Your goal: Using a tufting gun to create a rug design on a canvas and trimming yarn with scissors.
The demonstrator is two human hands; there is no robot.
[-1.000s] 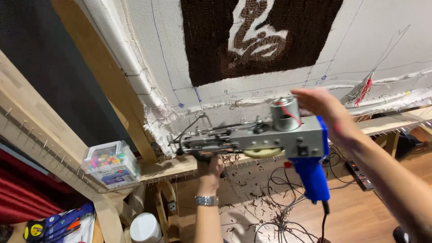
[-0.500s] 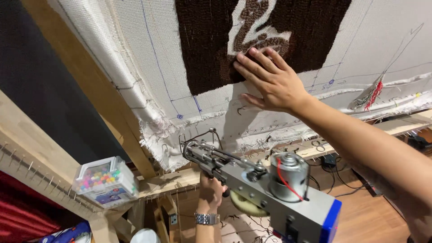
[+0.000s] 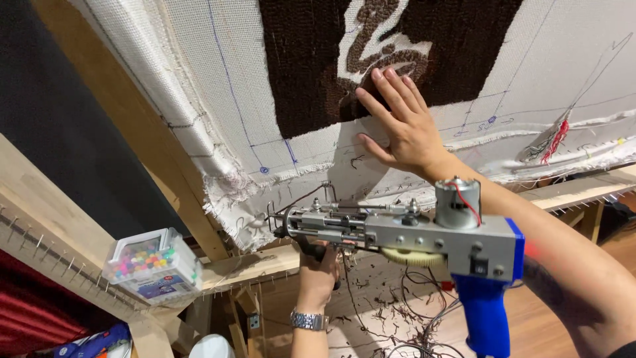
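Right hand [image 3: 404, 129] flat, fingers spread and released, pressed on brown tufted patch [image 3: 311, 59] of stretched cloth [image 3: 199, 79]. Left hand [image 3: 317, 275] clenched round front grip of tufting gun [image 3: 404, 238] — held level just below cloth's lower edge, blue handle hanging free.

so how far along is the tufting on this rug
Done: a dark brown tufted block with a lighter curled motif fills the upper cloth. In hand: the right hand lies flat on that block's lower edge, and the left hand grips the front handle of the tufting gun. Left: the white backing cloth is bare around the block, with blue guide lines unfilled.
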